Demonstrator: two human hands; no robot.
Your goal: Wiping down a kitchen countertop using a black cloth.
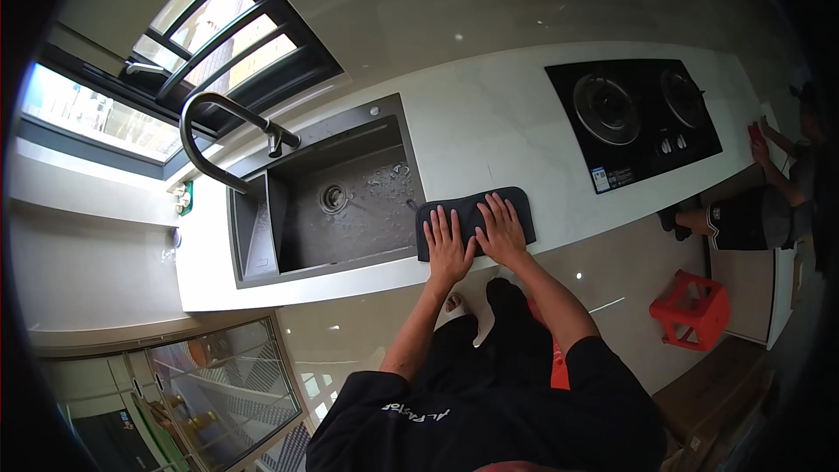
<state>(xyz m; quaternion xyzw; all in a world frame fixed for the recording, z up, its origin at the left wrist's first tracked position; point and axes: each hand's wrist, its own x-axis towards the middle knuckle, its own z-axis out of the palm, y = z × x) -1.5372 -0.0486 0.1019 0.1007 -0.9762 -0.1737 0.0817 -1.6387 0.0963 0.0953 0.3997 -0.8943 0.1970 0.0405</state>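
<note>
A dark folded cloth (463, 210) lies on the white countertop (485, 137), against the right edge of the sink. Both of my hands rest flat on it, palms down with fingers extended. My left hand (448, 246) is on its left half, and my right hand (501, 229) is on its right half. The dark rectangular sink (341, 210) has water drops on its floor and a round drain (334, 198). A curved metal faucet (190, 137) arches over its left side.
A black two-burner gas cooktop (632, 121) is set in the counter at right. Red plastic stools stand on the floor, one (691, 310) at right and another partly behind me. Another person (796, 177) is at the far right, hands at a red object. Barred windows are at upper left.
</note>
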